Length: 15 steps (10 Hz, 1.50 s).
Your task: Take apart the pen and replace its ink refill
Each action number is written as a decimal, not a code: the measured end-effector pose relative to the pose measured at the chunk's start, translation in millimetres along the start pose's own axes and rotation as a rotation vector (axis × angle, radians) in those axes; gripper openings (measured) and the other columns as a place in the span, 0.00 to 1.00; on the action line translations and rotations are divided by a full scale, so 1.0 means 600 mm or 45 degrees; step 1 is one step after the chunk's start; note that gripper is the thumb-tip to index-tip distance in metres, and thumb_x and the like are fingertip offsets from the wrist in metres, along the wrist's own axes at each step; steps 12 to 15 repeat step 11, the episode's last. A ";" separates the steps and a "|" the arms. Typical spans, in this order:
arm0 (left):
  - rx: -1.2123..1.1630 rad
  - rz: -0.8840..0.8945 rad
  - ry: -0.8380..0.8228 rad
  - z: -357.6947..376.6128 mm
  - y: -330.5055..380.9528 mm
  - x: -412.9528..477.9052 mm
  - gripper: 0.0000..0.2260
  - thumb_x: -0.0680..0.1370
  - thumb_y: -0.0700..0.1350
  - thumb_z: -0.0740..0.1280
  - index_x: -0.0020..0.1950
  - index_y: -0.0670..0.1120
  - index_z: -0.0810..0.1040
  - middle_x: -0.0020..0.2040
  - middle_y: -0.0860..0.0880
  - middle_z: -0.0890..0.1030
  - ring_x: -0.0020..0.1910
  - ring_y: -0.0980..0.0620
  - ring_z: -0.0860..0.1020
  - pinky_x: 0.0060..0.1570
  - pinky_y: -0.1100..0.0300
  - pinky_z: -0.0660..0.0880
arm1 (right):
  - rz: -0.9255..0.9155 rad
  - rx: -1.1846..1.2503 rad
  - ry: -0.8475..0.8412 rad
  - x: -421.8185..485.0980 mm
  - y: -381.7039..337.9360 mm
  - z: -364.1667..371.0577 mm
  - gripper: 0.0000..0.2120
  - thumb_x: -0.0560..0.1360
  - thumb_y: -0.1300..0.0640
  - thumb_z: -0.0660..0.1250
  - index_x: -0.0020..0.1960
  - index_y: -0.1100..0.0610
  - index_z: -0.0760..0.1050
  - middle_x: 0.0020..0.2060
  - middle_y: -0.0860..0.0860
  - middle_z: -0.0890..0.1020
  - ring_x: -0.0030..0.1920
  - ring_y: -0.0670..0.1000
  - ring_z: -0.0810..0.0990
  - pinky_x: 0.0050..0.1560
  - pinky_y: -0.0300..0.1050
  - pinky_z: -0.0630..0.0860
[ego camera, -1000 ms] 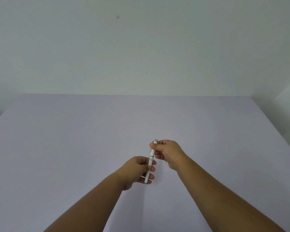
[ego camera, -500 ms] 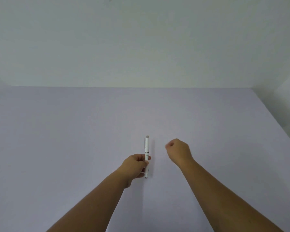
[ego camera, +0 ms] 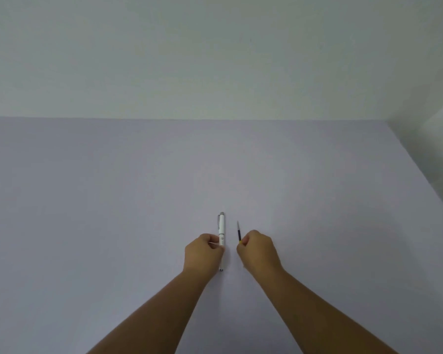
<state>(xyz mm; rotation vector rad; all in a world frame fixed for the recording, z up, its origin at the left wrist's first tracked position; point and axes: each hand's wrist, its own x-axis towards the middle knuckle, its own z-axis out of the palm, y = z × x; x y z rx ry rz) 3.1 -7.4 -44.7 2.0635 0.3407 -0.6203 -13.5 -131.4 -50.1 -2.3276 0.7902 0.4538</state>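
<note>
The pen [ego camera: 221,231] is white, with a grey cap end and a clip at its far end. Its long axis runs near straight away from the person, the cap end pointing toward the wall and the tip end showing below the left hand, near the table surface. It sits a little left of the frame's centre line, low over the table; whether it rests on the surface or is held just above cannot be told.

The left hand [ego camera: 204,254] is closed around the pen's lower half, thumb and fingers clamped on the barrel.

The refill [ego camera: 239,232], thin and dark with a small yellow band at its near end, stands just beside the pen on the right, apart from it, with a narrow gap between the two. Its long axis lies close to parallel with the pen, the fine tip pointing away from the person.

The right hand [ego camera: 257,251] is curled shut, pinching the refill at the near end.

The table [ego camera: 113,200] is pale lilac. Open surface extends widely left, far and right of both hands. Far edge meets the wall [ego camera: 215,60]; the right edge runs diagonally, well apart from the hands.
</note>
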 end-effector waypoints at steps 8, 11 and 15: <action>0.038 0.008 0.061 0.008 -0.012 0.002 0.09 0.76 0.42 0.67 0.55 0.45 0.77 0.44 0.51 0.78 0.40 0.55 0.76 0.42 0.65 0.72 | -0.048 0.116 0.005 -0.009 -0.001 0.017 0.10 0.76 0.53 0.63 0.50 0.58 0.76 0.47 0.54 0.83 0.46 0.54 0.81 0.47 0.47 0.77; 0.098 0.025 0.039 -0.005 -0.006 -0.011 0.12 0.77 0.42 0.66 0.60 0.44 0.75 0.46 0.50 0.77 0.42 0.53 0.75 0.44 0.63 0.72 | -0.038 0.173 0.000 -0.015 -0.002 0.014 0.11 0.77 0.50 0.62 0.49 0.58 0.76 0.41 0.52 0.80 0.41 0.52 0.78 0.42 0.43 0.74; 0.098 0.025 0.039 -0.005 -0.006 -0.011 0.12 0.77 0.42 0.66 0.60 0.44 0.75 0.46 0.50 0.77 0.42 0.53 0.75 0.44 0.63 0.72 | -0.038 0.173 0.000 -0.015 -0.002 0.014 0.11 0.77 0.50 0.62 0.49 0.58 0.76 0.41 0.52 0.80 0.41 0.52 0.78 0.42 0.43 0.74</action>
